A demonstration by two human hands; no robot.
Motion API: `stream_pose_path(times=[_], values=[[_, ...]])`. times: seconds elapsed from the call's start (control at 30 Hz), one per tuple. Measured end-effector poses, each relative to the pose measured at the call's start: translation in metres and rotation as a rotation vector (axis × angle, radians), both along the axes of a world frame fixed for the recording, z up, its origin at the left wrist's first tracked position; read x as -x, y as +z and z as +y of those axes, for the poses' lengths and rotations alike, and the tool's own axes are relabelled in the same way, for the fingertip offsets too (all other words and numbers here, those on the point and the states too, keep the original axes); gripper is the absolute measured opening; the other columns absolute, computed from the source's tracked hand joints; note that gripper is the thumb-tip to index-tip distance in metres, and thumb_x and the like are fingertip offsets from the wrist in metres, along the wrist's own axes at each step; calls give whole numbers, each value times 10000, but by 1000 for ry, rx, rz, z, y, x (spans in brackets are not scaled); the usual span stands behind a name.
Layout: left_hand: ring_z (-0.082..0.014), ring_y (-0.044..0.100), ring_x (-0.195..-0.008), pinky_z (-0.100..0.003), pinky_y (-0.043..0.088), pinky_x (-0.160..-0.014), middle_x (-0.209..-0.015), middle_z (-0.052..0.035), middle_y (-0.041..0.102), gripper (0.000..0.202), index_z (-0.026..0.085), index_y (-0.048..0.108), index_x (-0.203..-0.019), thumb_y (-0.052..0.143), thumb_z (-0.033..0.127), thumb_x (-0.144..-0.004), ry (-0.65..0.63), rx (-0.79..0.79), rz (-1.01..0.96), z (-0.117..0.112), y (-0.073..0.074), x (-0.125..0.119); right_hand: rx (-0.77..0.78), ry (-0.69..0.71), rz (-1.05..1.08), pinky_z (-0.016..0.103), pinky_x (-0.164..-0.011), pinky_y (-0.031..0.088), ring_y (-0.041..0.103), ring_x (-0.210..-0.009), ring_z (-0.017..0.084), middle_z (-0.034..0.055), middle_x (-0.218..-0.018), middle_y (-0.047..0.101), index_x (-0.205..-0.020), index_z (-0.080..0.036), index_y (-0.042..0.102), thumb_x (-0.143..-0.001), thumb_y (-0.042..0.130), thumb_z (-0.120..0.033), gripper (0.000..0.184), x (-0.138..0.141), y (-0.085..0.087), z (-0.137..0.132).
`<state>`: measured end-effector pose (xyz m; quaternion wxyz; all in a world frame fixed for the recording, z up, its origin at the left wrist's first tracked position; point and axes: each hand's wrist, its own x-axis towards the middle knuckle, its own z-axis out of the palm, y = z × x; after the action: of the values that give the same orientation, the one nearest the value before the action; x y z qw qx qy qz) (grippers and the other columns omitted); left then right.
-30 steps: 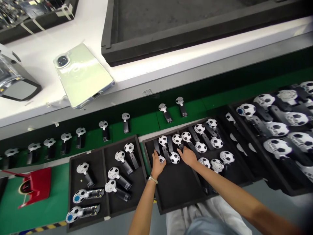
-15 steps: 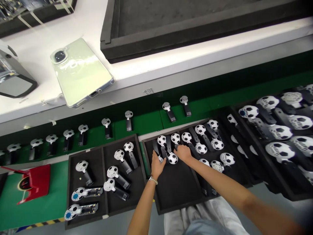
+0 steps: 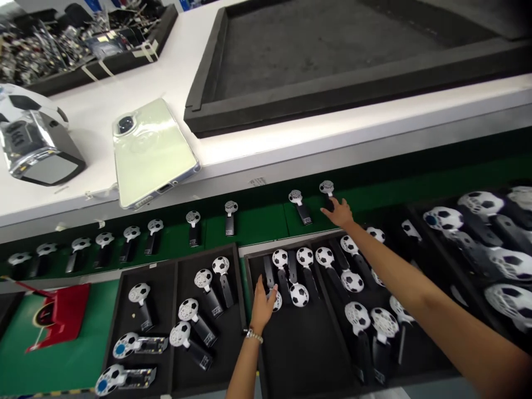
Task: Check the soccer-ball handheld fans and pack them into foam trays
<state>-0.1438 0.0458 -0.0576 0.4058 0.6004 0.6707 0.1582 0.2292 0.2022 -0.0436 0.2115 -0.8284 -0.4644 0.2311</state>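
My right hand [image 3: 341, 213] reaches out over the green belt [image 3: 249, 224], its fingers closed over the black handle of a small football-patterned fan [image 3: 327, 187] lying there. In the black foam tray [image 3: 303, 343] close to me, my left hand [image 3: 261, 302] lies with fingers together over another small fan [image 3: 275, 302], whose handle sticks out past the fingertips. Several more such fans lie in this tray around both arms.
A row of small fans lies along the belt. Another black tray [image 3: 166, 327] with several fans is at left, and a tray of larger fans [image 3: 490, 238] at right. A phone [image 3: 153, 149] and a big black tray [image 3: 316, 44] sit on the white shelf. A red object [image 3: 58, 313] lies at far left.
My right hand left the near tray and stretched forward to a fan on the belt. My left hand stayed on its fan. The view tilted up slightly.
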Motion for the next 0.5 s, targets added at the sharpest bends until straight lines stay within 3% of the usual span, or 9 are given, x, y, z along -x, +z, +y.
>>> stream_pose_path(times=[0.1, 0.23, 0.3, 0.37, 0.43, 0.5], values=[[-286, 286, -1343, -446, 275, -1088, -1439, -184, 306, 696, 108, 236, -1402, 413, 512, -864, 53, -53, 59, -9, 11, -1, -9, -140, 359, 520, -975, 308, 305, -1266, 410, 253, -1360, 330, -1295, -138, 407, -658, 732, -318, 737, -25, -17, 37], [-253, 314, -1320, -436, 300, -1079, -1392, -159, 336, 514, 148, 332, -1335, 379, 420, -902, 61, -355, 96, 1, 43, -33, -125, -233, 588, 494, -997, 325, 347, -1247, 368, 224, -1305, 412, -1335, -122, 312, -613, 709, -191, 827, -18, -21, 37], [-241, 353, -1291, -411, 328, -1060, -1366, -159, 363, 453, 154, 378, -1297, 380, 385, -907, 20, -444, 43, 28, 56, -71, -156, -246, 723, 461, -923, 425, 471, -1147, 326, 195, -1218, 505, -1278, -119, 375, -665, 651, -228, 681, -7, -14, 22], [-251, 382, -1269, -393, 357, -1033, -1337, -181, 395, 455, 122, 393, -1282, 396, 374, -903, 3, -412, -29, 68, 64, -120, -192, -223, 876, 408, -802, 510, 583, -979, 272, 153, -1069, 602, -1133, -128, 503, -734, 553, -277, 429, 4, -4, -1], [-280, 402, -1250, -390, 363, -1018, -1306, -211, 425, 511, 75, 404, -1274, 489, 368, -864, 44, -264, -34, 112, 67, -176, -256, -208, 1172, 366, -694, 542, 623, -834, 236, 125, -938, 643, -986, -140, 574, -744, 501, -279, 289, 11, 8, -30], [-348, 398, -1235, -447, 368, -995, -1288, -244, 431, 633, 44, 423, -1255, 643, 373, -761, 43, -213, -34, 149, 68, -228, -327, -207, 1571, 334, -630, 542, 624, -758, 215, 108, -885, 652, -917, -147, 591, -719, 526, -245, 231, 13, 24, -61]])
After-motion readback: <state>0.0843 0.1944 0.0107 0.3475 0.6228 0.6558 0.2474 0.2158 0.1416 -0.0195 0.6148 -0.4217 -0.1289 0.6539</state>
